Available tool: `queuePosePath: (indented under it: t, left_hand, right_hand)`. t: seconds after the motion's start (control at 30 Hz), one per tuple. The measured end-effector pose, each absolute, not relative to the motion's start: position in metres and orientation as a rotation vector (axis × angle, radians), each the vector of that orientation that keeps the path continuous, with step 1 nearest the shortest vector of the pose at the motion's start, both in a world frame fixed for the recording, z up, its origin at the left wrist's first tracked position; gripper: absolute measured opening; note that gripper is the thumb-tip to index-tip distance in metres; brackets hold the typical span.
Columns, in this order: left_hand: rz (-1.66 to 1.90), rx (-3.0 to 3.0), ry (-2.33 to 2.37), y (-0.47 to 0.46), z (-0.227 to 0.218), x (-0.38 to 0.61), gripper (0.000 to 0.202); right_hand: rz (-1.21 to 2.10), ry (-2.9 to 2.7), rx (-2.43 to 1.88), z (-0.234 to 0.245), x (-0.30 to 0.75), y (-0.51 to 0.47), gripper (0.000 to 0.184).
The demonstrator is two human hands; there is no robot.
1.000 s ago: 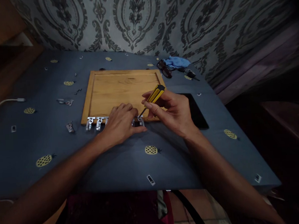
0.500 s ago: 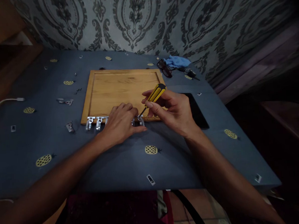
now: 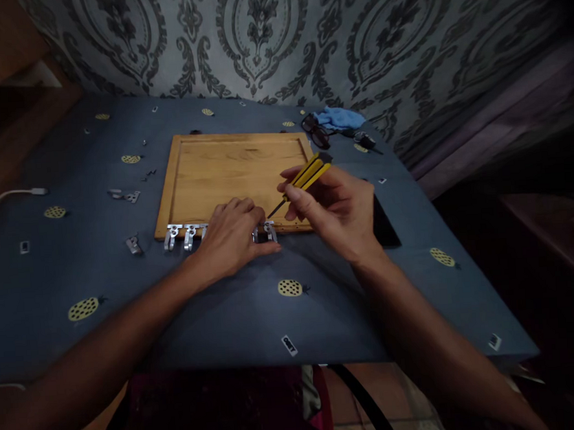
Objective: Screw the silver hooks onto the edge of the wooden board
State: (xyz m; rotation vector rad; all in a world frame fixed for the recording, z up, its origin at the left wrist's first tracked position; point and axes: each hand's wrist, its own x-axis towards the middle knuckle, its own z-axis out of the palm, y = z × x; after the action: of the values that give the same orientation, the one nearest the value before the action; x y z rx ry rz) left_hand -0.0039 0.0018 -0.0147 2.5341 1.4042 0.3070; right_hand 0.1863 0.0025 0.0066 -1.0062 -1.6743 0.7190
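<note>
In the head view, my right hand (image 3: 343,215) is closed around a yellow and black screwdriver (image 3: 308,173). The tool slants down to the left, its tip just above a metal hinge (image 3: 270,229) on the near edge of a wooden panel (image 3: 226,173). My left hand (image 3: 232,238) bears on that same edge, fingers bent over the wood and thumb stretched below, with this hinge between them. Its fingertips are partly hidden. Left of it, more silver hinges (image 3: 190,236) line the edge; one is partly covered by the hand.
Loose hinge parts (image 3: 134,244) and small screws (image 3: 151,172) lie left of the panel. A black flat object (image 3: 385,219) is partly behind my right hand. Glasses (image 3: 317,134), a blue cloth (image 3: 339,118) and a white cable (image 3: 4,196) are on the patterned tablecloth.
My right hand has shifted slightly right, drawing the screwdriver tip up and off the hinge. The screwdriver has turned a little in the fingers. My left hand stays in place.
</note>
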Motion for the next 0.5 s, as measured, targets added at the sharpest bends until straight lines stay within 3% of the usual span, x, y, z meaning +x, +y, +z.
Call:
queuePosePath:
  t: [0.5]
  left_hand:
    - [0.351,2.542,1.394,0.0013,-0.0161,-0.0043,0.046]
  right_hand:
    - [0.688,-1.644,-1.025,0.0017,0.1836,0.0066,0.034]
